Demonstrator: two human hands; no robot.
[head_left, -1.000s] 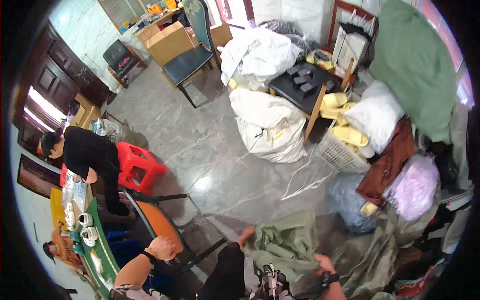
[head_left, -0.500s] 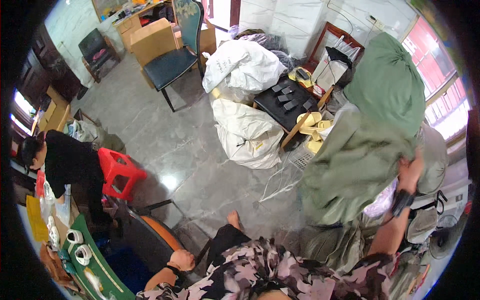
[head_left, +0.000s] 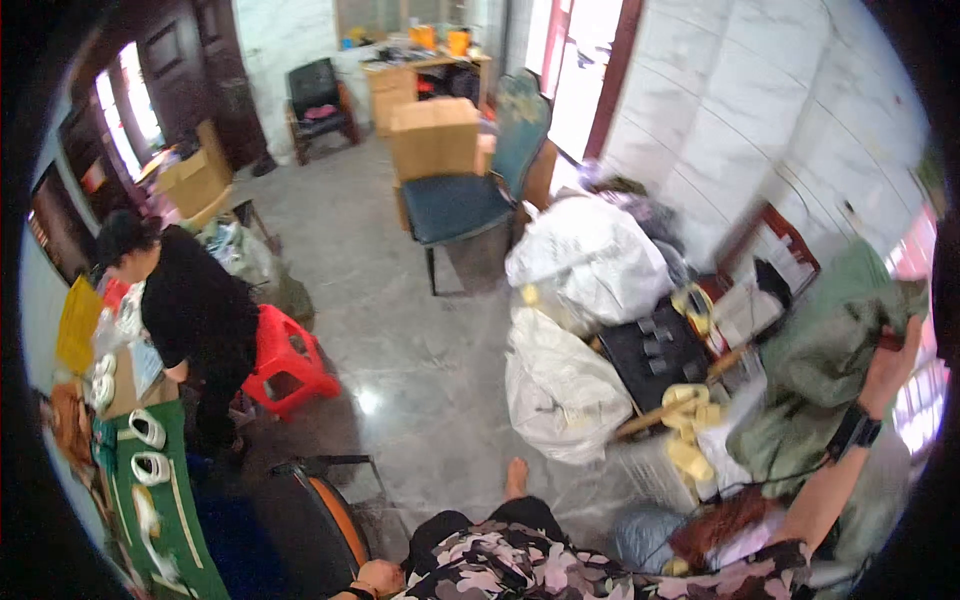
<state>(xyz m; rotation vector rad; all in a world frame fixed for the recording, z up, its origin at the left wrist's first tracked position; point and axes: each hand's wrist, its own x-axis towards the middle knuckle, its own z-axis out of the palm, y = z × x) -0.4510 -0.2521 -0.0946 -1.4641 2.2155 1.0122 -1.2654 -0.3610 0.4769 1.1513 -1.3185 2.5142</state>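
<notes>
Your right hand [head_left: 893,362] is raised at the right edge of the view, fingers clamped on a fold of the olive-green cloth garment [head_left: 825,360], which hangs from that grip over the heap of bags against the wall. Your left hand [head_left: 378,577] sits low by the bottom edge, near the orange-and-black chair back [head_left: 322,520]; it is too small and cut off for me to tell how its fingers stand.

You look to be partway through lifting the garment clear of the pile. Next, I judge, you need your left hand up to take a 2nd hold, since 1 grip leaves the cloth bunched.

The garment's lower part blurs into the pile. A person in black [head_left: 190,310] bends at the green-topped table [head_left: 190,520].
</notes>
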